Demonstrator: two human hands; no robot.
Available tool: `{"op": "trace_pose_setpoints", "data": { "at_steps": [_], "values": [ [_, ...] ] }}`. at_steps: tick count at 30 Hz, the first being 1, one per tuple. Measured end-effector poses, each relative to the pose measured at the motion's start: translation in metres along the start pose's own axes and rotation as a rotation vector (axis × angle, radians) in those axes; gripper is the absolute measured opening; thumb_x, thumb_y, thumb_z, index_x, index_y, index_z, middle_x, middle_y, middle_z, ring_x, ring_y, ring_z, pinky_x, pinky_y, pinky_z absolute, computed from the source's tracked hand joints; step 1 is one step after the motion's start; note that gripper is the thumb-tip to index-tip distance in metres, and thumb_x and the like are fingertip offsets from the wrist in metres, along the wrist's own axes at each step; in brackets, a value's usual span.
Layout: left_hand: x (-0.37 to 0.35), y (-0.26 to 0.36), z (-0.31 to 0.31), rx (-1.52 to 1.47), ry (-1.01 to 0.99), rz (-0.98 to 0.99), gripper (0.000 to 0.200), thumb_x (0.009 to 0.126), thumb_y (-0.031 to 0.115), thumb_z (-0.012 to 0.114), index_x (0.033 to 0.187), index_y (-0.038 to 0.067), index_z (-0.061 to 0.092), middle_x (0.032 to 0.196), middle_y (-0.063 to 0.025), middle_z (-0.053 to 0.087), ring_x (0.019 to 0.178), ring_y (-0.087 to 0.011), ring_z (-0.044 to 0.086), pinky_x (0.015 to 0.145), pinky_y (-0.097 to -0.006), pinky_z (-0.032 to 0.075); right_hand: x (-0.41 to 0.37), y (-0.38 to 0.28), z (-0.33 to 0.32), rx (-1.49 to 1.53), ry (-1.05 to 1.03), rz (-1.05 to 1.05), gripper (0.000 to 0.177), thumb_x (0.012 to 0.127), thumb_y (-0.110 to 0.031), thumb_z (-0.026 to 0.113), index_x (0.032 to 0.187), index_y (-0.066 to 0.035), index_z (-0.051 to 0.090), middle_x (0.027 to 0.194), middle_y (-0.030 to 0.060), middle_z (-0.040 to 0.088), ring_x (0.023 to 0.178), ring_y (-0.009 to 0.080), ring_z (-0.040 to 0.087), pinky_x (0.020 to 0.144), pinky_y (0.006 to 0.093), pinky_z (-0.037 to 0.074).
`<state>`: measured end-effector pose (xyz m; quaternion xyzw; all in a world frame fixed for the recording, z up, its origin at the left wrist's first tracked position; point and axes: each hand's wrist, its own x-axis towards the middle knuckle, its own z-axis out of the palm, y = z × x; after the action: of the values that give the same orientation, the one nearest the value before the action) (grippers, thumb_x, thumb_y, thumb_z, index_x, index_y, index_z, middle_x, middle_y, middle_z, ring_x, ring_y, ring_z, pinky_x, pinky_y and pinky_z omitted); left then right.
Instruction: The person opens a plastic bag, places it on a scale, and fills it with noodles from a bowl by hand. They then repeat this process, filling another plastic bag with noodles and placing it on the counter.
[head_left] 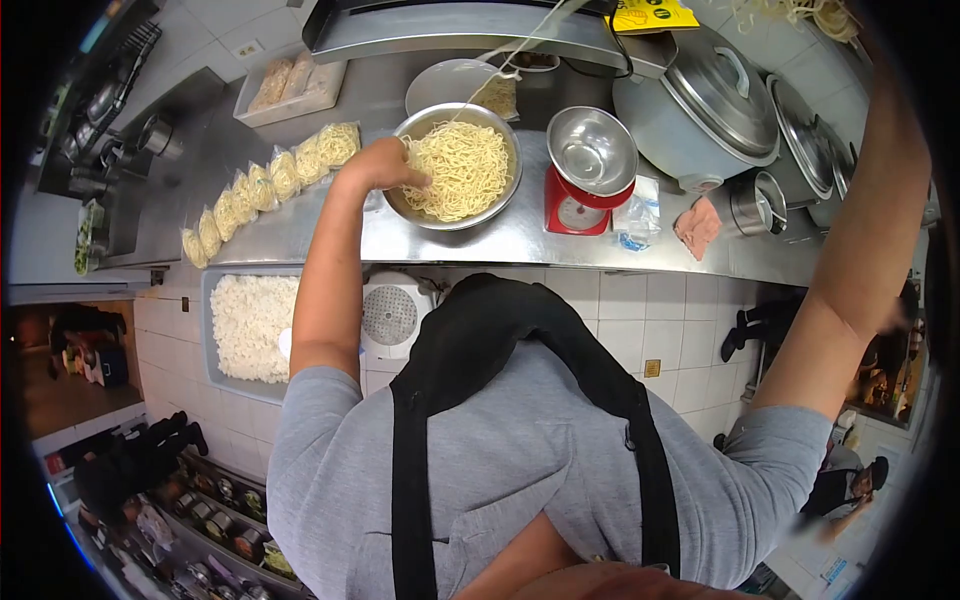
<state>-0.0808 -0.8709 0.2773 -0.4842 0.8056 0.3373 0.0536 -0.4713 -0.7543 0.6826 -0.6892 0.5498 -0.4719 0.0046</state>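
A steel bowl (512, 190) full of yellow noodles (460, 165) stands on the counter. My left hand (385, 165) reaches over its left rim, fingers curled into the noodles and partly hidden by them. My right arm is raised at the far right; its hand is lost past the dark upper edge of the view. A loose bunch of noodles (800, 15) hangs at the top right, close to that arm. One thin pale strand (515, 50) stretches above the bowl. To the bowl's right, a red scale (577, 212) carries a smaller, bare steel bowl (592, 150).
Bagged noodle portions (285, 175) line the counter at left, near a white tub of bags (290, 90). Large lidded pots (720, 100), a pink cloth (698, 228) and a plastic bag (638, 215) are at right. A rice tub (240, 330) sits below the counter edge.
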Motion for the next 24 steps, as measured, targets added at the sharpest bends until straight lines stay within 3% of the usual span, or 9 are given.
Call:
{"op": "trace_pose_setpoints", "data": {
  "at_steps": [3, 5, 8, 9, 11, 14, 18, 19, 24],
  "values": [
    [-0.004, 0.054, -0.016, 0.050, 0.244, -0.180, 0.056, 0.083, 0.046, 0.094, 0.110, -0.002, 0.084, 0.109, -0.0250, 0.082, 0.104, -0.0391, 0.079, 0.098, -0.0476, 0.061, -0.009, -0.004, -0.006, 0.018, -0.068, -0.119, 0.041, 0.071, 0.002, 0.066, 0.110, 0.005, 0.077, 0.100, 0.0145, 0.079, 0.085, 0.0224, 0.077, 0.080, 0.0359, 0.063],
    [0.022, 0.079, 0.018, -0.089, 0.903, 0.293, 0.052, 0.092, 0.043, 0.088, 0.115, -0.003, 0.081, 0.107, -0.0224, 0.082, 0.104, -0.0387, 0.079, 0.095, -0.0473, 0.061, -0.008, -0.003, -0.008, 0.038, -0.063, -0.136, 0.041, 0.071, 0.002, 0.066, 0.110, 0.005, 0.077, 0.100, 0.0142, 0.079, 0.086, 0.0221, 0.077, 0.081, 0.0358, 0.063],
    [0.066, 0.100, 0.036, -0.358, 0.651, 0.537, 0.044, 0.098, 0.037, 0.082, 0.120, -0.002, 0.079, 0.103, -0.0182, 0.082, 0.096, -0.0368, 0.078, 0.090, -0.0448, 0.060, -0.007, 0.002, -0.018, 0.084, -0.091, -0.154, 0.042, 0.071, 0.002, 0.066, 0.111, 0.005, 0.077, 0.099, 0.0134, 0.078, 0.087, 0.0227, 0.077, 0.082, 0.0357, 0.063],
    [0.074, 0.097, 0.038, -0.357, 0.660, 0.545, 0.044, 0.098, 0.037, 0.082, 0.120, -0.002, 0.079, 0.103, -0.0182, 0.082, 0.096, -0.0368, 0.078, 0.090, -0.0448, 0.060, -0.002, 0.010, -0.026, 0.130, -0.089, -0.168, 0.041, 0.071, 0.002, 0.067, 0.110, 0.005, 0.077, 0.099, 0.0135, 0.078, 0.089, 0.0233, 0.077, 0.084, 0.0359, 0.063],
    [0.084, 0.087, 0.042, -0.399, 0.401, 0.405, 0.039, 0.105, 0.033, 0.076, 0.125, -0.001, 0.077, 0.098, -0.0146, 0.079, 0.091, -0.0229, 0.074, 0.085, -0.0384, 0.059, -0.006, 0.013, -0.040, 0.170, -0.084, -0.172, 0.041, 0.071, 0.002, 0.067, 0.110, 0.005, 0.078, 0.100, 0.0136, 0.078, 0.090, 0.0239, 0.078, 0.086, 0.0360, 0.063],
    [0.072, 0.084, 0.046, -0.402, 0.485, 0.256, 0.036, 0.102, 0.032, 0.079, 0.118, 0.000, 0.080, 0.093, -0.0133, 0.079, 0.083, -0.0254, 0.072, 0.082, -0.0396, 0.058, -0.029, 0.002, -0.043, 0.203, -0.232, -0.110, 0.040, 0.070, 0.002, 0.068, 0.109, 0.005, 0.078, 0.100, 0.0137, 0.078, 0.092, 0.0245, 0.077, 0.088, 0.0369, 0.062],
    [0.073, 0.086, 0.051, -0.473, 0.608, 0.246, 0.045, 0.101, 0.036, 0.082, 0.127, 0.000, 0.077, 0.094, -0.0104, 0.078, 0.085, -0.0193, 0.071, 0.081, -0.0374, 0.058, -0.035, 0.041, -0.035, -0.049, 0.010, -0.115, 0.035, 0.071, 0.004, 0.068, 0.105, 0.005, 0.078, 0.098, 0.0120, 0.078, 0.090, 0.0239, 0.075, 0.085, 0.0375, 0.061],
    [0.073, 0.095, 0.052, -0.573, 0.598, 0.307, 0.059, 0.101, 0.041, 0.083, 0.142, 0.001, 0.069, 0.111, -0.0124, 0.078, 0.099, -0.0198, 0.073, 0.089, -0.0367, 0.060, -0.035, 0.045, -0.036, 0.011, -0.046, -0.057, 0.035, 0.071, 0.004, 0.068, 0.104, 0.004, 0.078, 0.097, 0.0112, 0.078, 0.089, 0.0233, 0.075, 0.084, 0.0368, 0.061],
    [0.077, 0.150, 0.049, -0.726, 0.591, 0.546, 0.075, 0.103, 0.047, 0.080, 0.159, 0.003, 0.055, 0.138, -0.0174, 0.070, 0.128, -0.0276, 0.068, 0.106, -0.0412, 0.057, -0.046, 0.056, -0.036, 0.052, -0.161, 0.080, 0.034, 0.072, 0.004, 0.067, 0.105, 0.004, 0.079, 0.094, 0.0079, 0.079, 0.082, 0.0195, 0.074, 0.080, 0.0325, 0.060]
  ]
}}
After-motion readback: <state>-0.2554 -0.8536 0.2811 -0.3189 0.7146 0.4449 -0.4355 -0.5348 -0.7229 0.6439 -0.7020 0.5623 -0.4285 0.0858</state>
